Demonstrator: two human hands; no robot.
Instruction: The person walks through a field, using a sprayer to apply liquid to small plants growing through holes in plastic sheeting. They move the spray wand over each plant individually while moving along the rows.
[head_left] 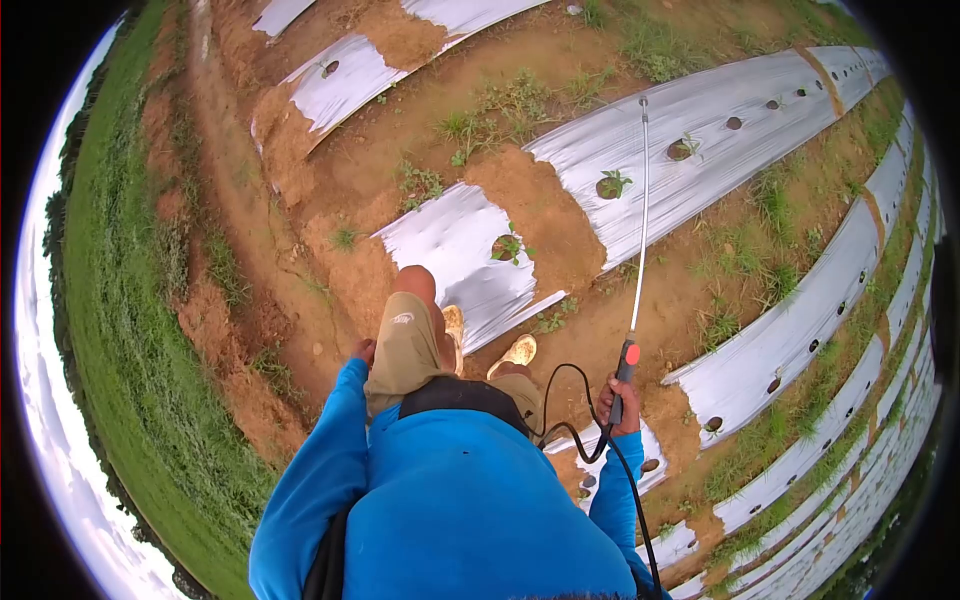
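Right hand (pixel 618 405) grasped the spray wand (pixel 645 215), which reached across the white sheet (pixel 720 160) near a leafy plant (pixel 613 184); left hand (pixel 363 352) hung beside the shorts (pixel 398 350), grip indeterminate. No spray was discernible; portion done or remaining could not be judged.

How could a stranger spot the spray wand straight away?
From the blue shirt, follow the right sleeve to the right hand on a dark handle. From it the spray wand runs, long and thin, across a silvery strip. Unlike the looping black hose, the wand is pale and nearly straight.
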